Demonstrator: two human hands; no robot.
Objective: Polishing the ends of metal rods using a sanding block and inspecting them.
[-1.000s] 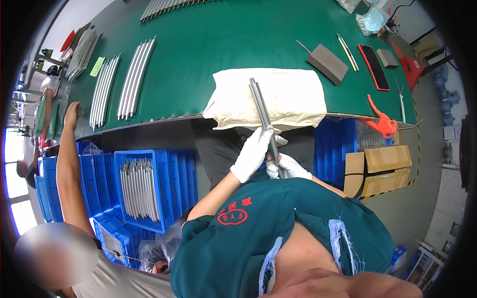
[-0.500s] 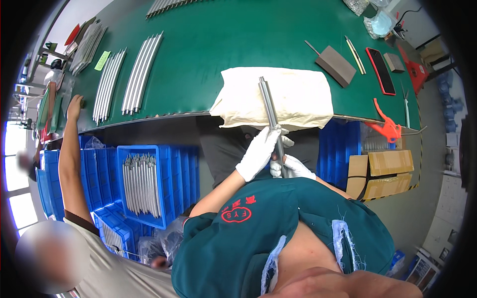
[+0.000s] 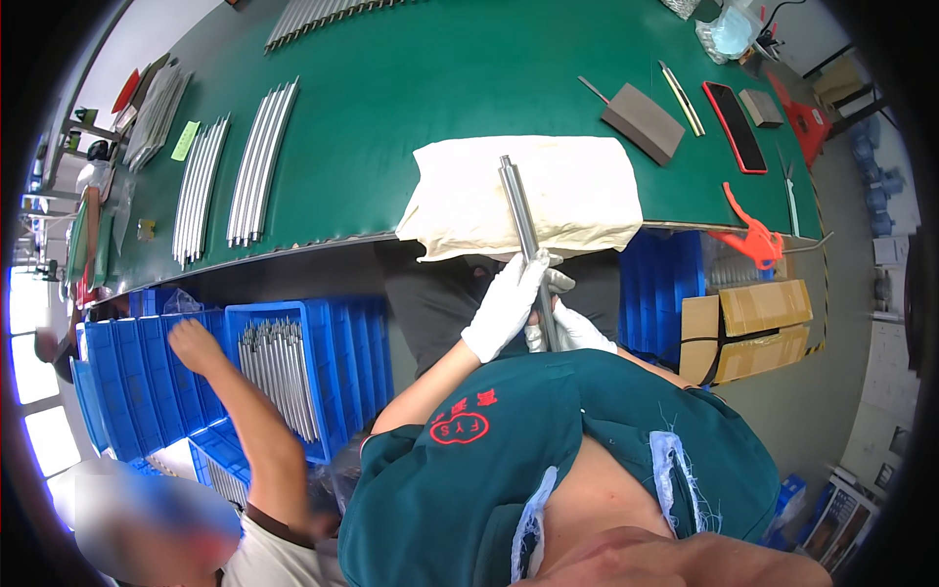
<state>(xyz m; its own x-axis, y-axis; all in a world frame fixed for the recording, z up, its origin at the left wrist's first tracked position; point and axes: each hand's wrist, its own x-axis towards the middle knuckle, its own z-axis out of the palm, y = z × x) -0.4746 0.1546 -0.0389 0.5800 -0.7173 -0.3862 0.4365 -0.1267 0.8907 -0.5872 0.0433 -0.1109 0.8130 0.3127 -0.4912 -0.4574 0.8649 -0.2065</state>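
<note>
A polished metal shaft (image 3: 521, 208) with a narrow stepped end slants from my chest to the table edge, its far end over a cream cloth (image 3: 445, 191). My left hand (image 3: 504, 311), in a white glove, is closed round the shaft's middle. Lower down, my gloved right hand (image 3: 579, 329) is closed about the near part of the same shaft; some of its fingers are hidden behind the shaft. The cloth lies folded over the edge of the green table (image 3: 362, 127).
Rows of metal shafts (image 3: 262, 161) lie on the table's left. At right are a grey block (image 3: 643, 122), a red-edged phone (image 3: 736, 127) and an orange air gun (image 3: 751, 235). Blue crates (image 3: 311, 372) stand below. A co-worker's hand (image 3: 196, 347) is over the crates.
The co-worker's arm has come away from the table edge and moved right, over the crates. My view has shifted slightly; my hands keep their hold on the shaft.
</note>
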